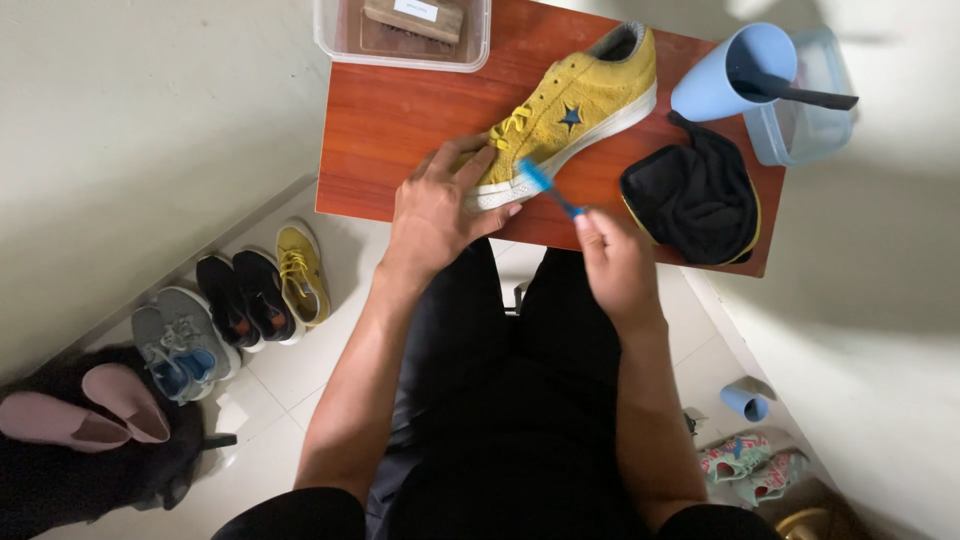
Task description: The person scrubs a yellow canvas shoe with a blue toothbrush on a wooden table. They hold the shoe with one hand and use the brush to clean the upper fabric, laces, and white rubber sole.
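Left hand [435, 215] steadies yellow sneaker [570, 110] — right hand [615, 262] holds blue toothbrush [545, 185] at its sole.

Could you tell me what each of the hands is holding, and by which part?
The left hand grips the yellow suede sneaker at its toe; the right hand holds the small blue brush by its handle end.

shoe [575, 105] – fuzzy yellow suede | table [400, 120] – glossy wood | cloth [695, 200] – matt black
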